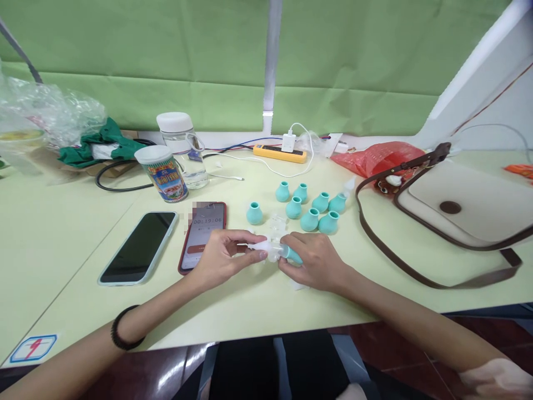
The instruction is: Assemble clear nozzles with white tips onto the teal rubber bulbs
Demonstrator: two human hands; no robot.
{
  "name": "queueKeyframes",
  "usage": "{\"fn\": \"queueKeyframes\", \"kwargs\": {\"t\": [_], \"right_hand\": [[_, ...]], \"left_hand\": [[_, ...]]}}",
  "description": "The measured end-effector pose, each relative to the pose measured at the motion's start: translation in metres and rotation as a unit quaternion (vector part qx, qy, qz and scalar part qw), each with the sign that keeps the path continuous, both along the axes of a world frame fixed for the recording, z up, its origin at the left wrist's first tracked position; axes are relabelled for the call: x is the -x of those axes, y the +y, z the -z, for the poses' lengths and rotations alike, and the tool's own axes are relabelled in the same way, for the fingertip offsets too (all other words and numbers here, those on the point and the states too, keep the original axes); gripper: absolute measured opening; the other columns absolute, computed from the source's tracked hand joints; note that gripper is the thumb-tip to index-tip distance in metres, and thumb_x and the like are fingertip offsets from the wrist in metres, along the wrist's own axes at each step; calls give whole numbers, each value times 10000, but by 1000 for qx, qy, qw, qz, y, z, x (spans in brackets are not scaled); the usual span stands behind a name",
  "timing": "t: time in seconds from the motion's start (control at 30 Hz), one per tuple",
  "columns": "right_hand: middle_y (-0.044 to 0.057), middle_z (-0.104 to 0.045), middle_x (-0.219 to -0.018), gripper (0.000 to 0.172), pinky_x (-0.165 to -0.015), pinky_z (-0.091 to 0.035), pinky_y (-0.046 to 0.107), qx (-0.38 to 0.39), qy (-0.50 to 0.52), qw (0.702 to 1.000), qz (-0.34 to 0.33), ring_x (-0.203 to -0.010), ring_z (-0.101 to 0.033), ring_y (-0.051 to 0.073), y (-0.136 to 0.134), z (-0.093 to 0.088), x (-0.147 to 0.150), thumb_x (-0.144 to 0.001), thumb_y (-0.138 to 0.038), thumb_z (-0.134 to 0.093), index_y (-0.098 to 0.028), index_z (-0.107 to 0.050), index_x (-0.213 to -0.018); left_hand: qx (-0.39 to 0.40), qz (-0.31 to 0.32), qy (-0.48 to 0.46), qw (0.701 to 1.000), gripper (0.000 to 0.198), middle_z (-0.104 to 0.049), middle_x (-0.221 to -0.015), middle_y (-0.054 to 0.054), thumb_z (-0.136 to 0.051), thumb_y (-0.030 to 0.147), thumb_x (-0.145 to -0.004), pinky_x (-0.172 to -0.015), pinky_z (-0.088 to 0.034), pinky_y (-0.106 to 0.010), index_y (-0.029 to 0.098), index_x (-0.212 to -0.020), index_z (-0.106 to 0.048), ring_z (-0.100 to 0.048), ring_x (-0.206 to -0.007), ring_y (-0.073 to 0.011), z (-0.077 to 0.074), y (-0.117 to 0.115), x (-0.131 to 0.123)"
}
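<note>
Both hands meet over the table, near its front edge. My left hand [229, 253] pinches a small white pointed nozzle [260, 245] between thumb and fingers. In my right hand [314, 258] is a teal rubber bulb [293, 255], its clear neck turned toward the nozzle; whether the two parts touch is hard to make out. Just behind the hands lie several clear plastic pieces [278, 223]. Beyond them several more teal bulbs [310, 219] stand with their openings up, one of them apart on the left [254, 213]. A bulb at the right [337, 203] has a clear tip by it.
Left of my hands lie a phone showing a timer [206, 228] and a dark-screened phone [139, 247]. Behind stand a printed canister [163, 175] and a water bottle [194, 166]. A yellow power strip [266, 153] is at the back, a handbag [466, 200] at the right.
</note>
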State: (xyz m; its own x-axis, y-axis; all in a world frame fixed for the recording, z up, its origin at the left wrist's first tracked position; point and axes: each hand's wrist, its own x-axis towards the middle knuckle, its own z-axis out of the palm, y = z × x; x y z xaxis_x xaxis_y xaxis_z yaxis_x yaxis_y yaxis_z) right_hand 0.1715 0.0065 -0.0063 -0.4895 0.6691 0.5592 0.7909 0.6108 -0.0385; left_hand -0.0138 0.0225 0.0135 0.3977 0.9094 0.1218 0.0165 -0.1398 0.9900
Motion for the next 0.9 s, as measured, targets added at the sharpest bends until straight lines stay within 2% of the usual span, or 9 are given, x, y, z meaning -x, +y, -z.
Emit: {"fn": "queueKeyframes", "kwargs": {"t": [0.3,0.4,0.57,0.7,0.77,0.9], "right_hand": [[32,-565,-526,157,-425,-206,245,13,-23,1000,-8,-447,-480,131,1,5,0,-711,-226,-436,-128,-551,-669],[38,-581,-559,146,-441,-245,239,31,7,999,-16,-472,-492,134,0,2,1,-717,-226,-435,-131,-546,-699],[29,-573,-575,131,-488,-311,230,96,73,992,-26,-507,-494,129,-2,-7,3,-722,-236,-439,-143,-530,-718],[18,-558,-577,104,-508,-328,224,142,103,984,-25,-505,-473,115,0,-8,2,-711,-219,-446,-149,-522,-701],[9,-532,-559,97,-507,-327,221,154,123,980,-28,-495,-450,106,1,-9,1,-713,-211,-442,-149,-512,-687],[-6,-478,-545,86,-507,-319,219,148,167,974,-35,-491,-398,94,0,-12,1,-719,-204,-443,-155,-482,-660]], "left_hand": [[-24,16,51,998,194,-674,-799,-46,-696,174,-574,-631,-520,-224,143,-763,-670,-616,-720,-154,6,3,1],[-10,18,22,1000,202,-671,-764,-43,-693,176,-582,-585,-512,-219,144,-779,-667,-611,-667,-142,4,2,1],[23,-1,-23,999,184,-634,-590,-21,-681,200,-615,-491,-472,-207,137,-786,-659,-566,-511,-104,4,4,3],[83,-21,-101,991,92,-600,-559,-1,-658,214,-649,-513,-477,-201,131,-679,-634,-539,-498,-81,5,11,6],[116,-22,-150,982,92,-589,-596,5,-635,212,-672,-559,-496,-208,132,-644,-599,-553,-554,-84,3,15,7],[218,10,-198,956,98,-598,-799,-41,-550,226,-728,-636,-523,-264,138,-690,-531,-596,-755,-158,-3,17,7]]}}
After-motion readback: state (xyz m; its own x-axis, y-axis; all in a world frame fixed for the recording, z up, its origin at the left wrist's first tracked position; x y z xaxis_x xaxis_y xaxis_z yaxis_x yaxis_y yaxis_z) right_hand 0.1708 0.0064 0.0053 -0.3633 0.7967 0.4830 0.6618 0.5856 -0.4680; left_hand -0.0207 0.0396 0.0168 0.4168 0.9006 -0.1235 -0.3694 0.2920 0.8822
